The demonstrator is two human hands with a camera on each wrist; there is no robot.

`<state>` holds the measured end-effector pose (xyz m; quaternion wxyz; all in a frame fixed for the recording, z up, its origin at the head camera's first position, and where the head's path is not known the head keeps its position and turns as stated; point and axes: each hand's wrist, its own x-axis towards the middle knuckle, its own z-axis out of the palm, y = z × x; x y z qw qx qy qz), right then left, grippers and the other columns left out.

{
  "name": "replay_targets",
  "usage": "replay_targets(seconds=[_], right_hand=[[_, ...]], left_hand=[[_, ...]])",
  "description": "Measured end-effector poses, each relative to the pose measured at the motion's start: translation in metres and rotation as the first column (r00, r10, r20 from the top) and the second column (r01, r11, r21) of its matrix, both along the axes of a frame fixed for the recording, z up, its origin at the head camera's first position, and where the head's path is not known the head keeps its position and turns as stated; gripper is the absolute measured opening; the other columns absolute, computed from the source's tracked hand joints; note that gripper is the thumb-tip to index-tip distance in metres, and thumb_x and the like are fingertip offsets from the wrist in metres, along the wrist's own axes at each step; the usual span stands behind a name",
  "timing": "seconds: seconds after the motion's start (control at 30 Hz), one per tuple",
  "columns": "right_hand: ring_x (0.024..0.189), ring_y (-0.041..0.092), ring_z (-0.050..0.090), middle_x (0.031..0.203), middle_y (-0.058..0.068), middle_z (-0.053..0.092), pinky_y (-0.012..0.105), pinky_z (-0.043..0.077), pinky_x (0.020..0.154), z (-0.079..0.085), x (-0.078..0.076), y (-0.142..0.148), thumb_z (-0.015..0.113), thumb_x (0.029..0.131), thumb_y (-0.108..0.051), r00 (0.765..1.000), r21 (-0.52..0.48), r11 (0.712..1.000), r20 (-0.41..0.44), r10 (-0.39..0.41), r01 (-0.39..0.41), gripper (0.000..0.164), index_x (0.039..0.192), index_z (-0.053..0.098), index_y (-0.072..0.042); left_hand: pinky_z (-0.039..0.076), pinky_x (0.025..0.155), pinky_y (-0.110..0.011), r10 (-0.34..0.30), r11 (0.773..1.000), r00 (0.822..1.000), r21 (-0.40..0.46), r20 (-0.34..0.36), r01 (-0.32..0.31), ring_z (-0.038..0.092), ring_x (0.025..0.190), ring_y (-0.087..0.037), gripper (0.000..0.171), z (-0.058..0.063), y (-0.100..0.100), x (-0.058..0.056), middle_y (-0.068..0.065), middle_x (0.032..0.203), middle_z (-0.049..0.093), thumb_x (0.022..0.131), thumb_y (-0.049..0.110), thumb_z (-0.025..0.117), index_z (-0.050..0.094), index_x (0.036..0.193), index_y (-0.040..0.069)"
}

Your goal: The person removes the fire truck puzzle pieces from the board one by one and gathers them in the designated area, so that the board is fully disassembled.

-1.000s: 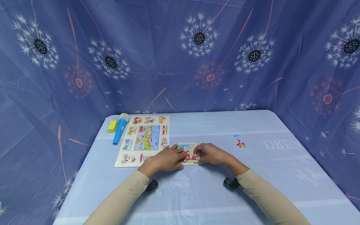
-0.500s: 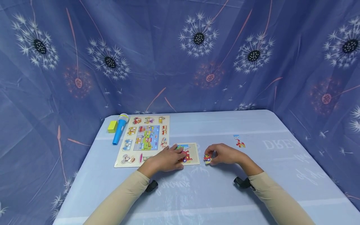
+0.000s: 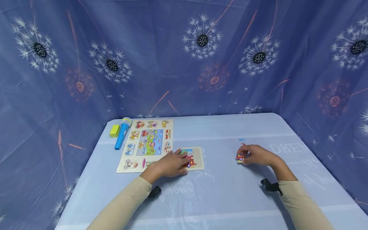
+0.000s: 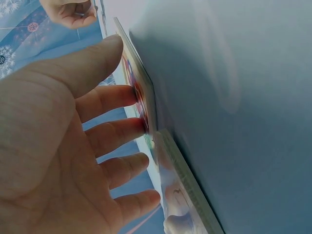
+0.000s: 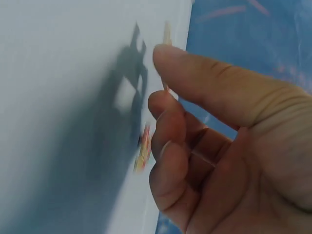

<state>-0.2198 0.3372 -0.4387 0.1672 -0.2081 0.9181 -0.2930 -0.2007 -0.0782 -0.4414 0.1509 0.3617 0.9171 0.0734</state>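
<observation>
My left hand (image 3: 172,163) rests with spread fingers on a small wooden puzzle board (image 3: 199,156), where pieces with a red vehicle picture lie partly under the fingers. In the left wrist view, the fingertips touch the board's (image 4: 139,75) face and the thumb lies near its edge. Well to the right, my right hand (image 3: 256,155) pinches a small red and yellow puzzle piece (image 3: 239,158) just above the table; seen from the right wrist, that piece (image 5: 166,35) stands edge-on between thumb and index finger. Another puzzle piece (image 3: 242,140) lies behind the right hand, mostly hidden by it.
Beside the left hand lies a larger peg puzzle board (image 3: 123,164) with several vehicle pieces. Left of it are a blue toy microphone (image 3: 122,135) and a yellow block (image 3: 114,131). A patterned blue curtain (image 3: 161,64) encloses the table's back and sides.
My right hand has lifted the puzzle piece out of the small board and carried it right, up to the loose piece. The left hand has stayed on the board.
</observation>
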Motion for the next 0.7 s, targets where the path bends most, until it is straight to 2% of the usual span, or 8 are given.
replay_targets(seconds=[0.27, 0.7], right_hand=[[0.096, 0.021, 0.057, 0.103, 0.005, 0.065, 0.033, 0.049, 0.079, -0.006, 0.0, 0.039, 0.082, 0.082, -0.01, 0.996, 0.013, 0.996, 0.001, -0.089, 0.089, 0.039, 0.117, 0.068, -0.004], [0.093, 0.021, 0.055, 0.102, 0.006, 0.063, 0.033, 0.048, 0.075, -0.012, -0.001, 0.046, 0.08, 0.083, -0.007, 0.988, 0.005, 0.989, 0.036, -0.147, 0.147, 0.037, 0.118, 0.068, -0.005]], left_hand=[[0.026, 0.119, -0.063, -0.007, 1.0, 1.0, -0.001, -0.011, 0.007, 0.024, 0.154, -0.036, 0.057, -0.004, -0.001, -0.002, -0.008, 0.163, 0.038, 0.102, 0.045, 0.06, 0.05, 0.153, 0.022], [0.026, 0.118, -0.064, -0.012, 1.0, 1.0, -0.005, -0.009, 0.012, 0.025, 0.154, -0.037, 0.056, -0.002, -0.001, -0.002, -0.009, 0.162, 0.039, 0.102, 0.043, 0.061, 0.05, 0.152, 0.021]])
